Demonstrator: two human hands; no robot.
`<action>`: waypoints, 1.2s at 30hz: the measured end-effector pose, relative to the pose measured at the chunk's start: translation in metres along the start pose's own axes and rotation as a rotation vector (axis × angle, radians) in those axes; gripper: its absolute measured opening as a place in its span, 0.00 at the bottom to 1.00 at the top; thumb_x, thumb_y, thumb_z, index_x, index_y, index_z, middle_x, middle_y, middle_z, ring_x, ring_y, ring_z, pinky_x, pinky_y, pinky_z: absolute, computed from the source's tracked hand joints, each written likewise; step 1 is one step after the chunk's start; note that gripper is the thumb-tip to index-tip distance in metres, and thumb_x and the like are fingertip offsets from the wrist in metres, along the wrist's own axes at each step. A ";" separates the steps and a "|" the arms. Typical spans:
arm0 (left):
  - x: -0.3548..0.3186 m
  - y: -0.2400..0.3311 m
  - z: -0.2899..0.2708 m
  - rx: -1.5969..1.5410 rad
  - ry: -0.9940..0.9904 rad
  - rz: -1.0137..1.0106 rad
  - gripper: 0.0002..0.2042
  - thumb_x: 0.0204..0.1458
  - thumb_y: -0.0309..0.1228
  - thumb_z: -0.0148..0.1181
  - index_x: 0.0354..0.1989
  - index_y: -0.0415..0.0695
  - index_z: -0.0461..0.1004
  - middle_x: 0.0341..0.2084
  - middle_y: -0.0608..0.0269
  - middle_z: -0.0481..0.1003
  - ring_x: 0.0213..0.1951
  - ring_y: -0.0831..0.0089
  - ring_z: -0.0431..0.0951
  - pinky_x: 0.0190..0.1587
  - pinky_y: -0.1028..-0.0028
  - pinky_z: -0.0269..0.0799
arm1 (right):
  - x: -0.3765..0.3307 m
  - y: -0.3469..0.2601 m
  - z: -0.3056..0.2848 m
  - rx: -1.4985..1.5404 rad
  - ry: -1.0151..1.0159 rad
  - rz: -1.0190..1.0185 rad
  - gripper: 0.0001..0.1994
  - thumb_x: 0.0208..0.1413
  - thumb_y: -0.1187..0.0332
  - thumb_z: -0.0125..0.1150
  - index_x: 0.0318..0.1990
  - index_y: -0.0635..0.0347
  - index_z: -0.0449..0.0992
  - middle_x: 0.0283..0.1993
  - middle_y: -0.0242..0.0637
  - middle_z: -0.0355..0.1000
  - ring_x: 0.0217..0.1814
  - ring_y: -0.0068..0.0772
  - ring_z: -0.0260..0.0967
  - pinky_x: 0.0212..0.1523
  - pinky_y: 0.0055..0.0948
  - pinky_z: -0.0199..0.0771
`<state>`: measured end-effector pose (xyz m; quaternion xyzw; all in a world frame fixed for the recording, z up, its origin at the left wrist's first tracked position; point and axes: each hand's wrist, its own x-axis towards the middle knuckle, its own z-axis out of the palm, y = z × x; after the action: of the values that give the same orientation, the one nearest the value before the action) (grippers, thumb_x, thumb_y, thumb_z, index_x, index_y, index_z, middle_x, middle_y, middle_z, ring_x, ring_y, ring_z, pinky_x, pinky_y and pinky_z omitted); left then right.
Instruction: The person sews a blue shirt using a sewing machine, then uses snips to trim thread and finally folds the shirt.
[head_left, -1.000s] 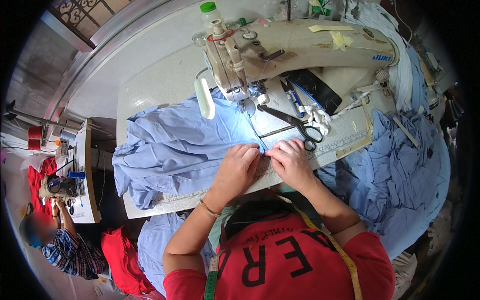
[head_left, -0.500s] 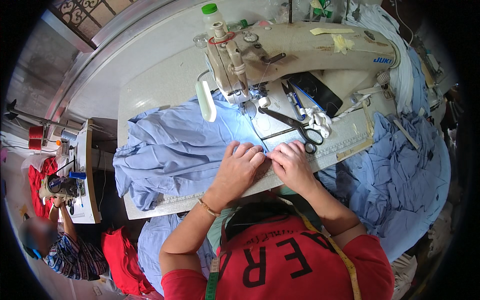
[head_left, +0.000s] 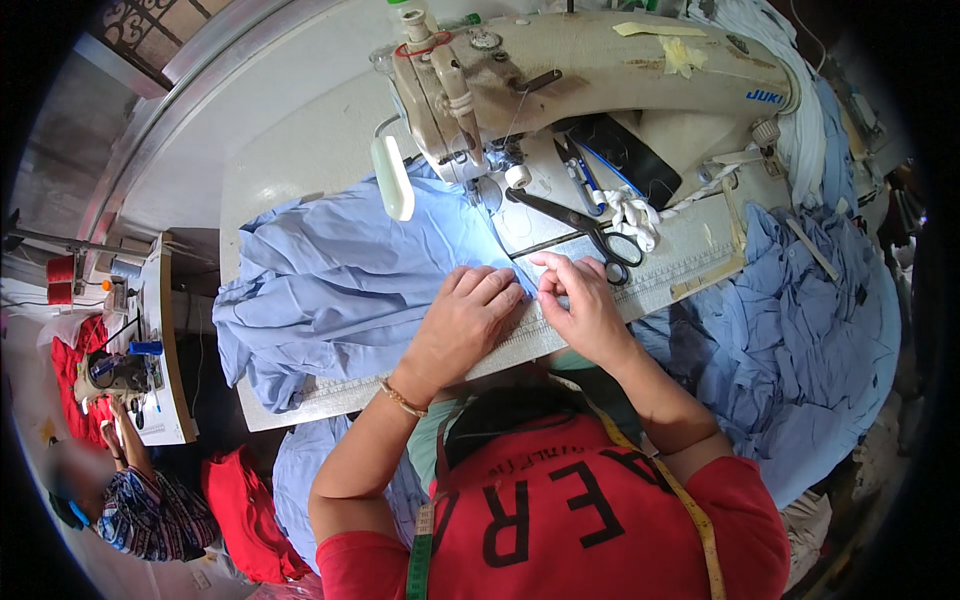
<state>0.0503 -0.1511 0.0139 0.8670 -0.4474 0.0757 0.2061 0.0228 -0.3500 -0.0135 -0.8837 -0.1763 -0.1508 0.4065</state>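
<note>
A light blue garment [head_left: 340, 280] lies spread over the sewing table [head_left: 300, 150], its edge running under the needle of a cream industrial sewing machine [head_left: 560, 70]. My left hand [head_left: 462, 322] lies flat on the cloth near the table's front edge, fingers pressing it down. My right hand [head_left: 578, 298] sits just to its right, fingertips pinching the folded edge of the blue cloth. Both hands are a short way in front of the needle.
Black-handled scissors [head_left: 590, 228] lie on the machine bed beside a dark phone [head_left: 625, 160] and a white rag [head_left: 632, 215]. A heap of blue cloth [head_left: 810, 330] hangs off the right. At far left, another person [head_left: 140, 510] works at a second machine [head_left: 120, 365] with red cloth [head_left: 245, 515].
Both hands have shifted slightly along the cloth edge; the right fingers now pinch the fold more tightly. The view has tilted a little.
</note>
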 end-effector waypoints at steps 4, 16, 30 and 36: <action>0.000 0.000 0.000 0.009 0.009 0.001 0.18 0.42 0.24 0.60 0.46 0.42 0.72 0.47 0.58 0.71 0.49 0.60 0.70 0.55 0.63 0.65 | 0.001 -0.001 -0.002 -0.009 -0.041 0.007 0.20 0.49 0.77 0.58 0.51 0.55 0.69 0.28 0.27 0.69 0.32 0.30 0.68 0.48 0.34 0.57; 0.000 -0.001 0.003 -0.019 0.048 -0.013 0.16 0.44 0.25 0.60 0.44 0.42 0.73 0.46 0.60 0.71 0.48 0.61 0.70 0.52 0.64 0.66 | -0.009 -0.004 -0.009 -0.276 -0.120 -0.227 0.09 0.47 0.72 0.60 0.39 0.53 0.75 0.40 0.32 0.68 0.46 0.37 0.66 0.56 0.42 0.60; -0.006 0.005 0.004 0.159 -0.080 0.044 0.19 0.44 0.30 0.59 0.47 0.41 0.73 0.44 0.59 0.68 0.44 0.65 0.70 0.49 0.67 0.67 | -0.013 0.000 -0.019 -0.288 -0.220 -0.254 0.12 0.47 0.73 0.61 0.41 0.51 0.76 0.44 0.30 0.67 0.51 0.34 0.65 0.63 0.47 0.54; -0.006 0.007 0.004 0.122 -0.025 0.025 0.18 0.44 0.28 0.58 0.47 0.40 0.73 0.44 0.58 0.68 0.45 0.63 0.70 0.49 0.67 0.67 | -0.012 0.001 -0.021 -0.295 -0.212 -0.285 0.12 0.48 0.72 0.57 0.42 0.52 0.75 0.43 0.29 0.67 0.51 0.32 0.65 0.63 0.44 0.54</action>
<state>0.0414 -0.1519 0.0100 0.8731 -0.4553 0.0946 0.1464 0.0098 -0.3692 -0.0063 -0.9106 -0.3171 -0.1371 0.2269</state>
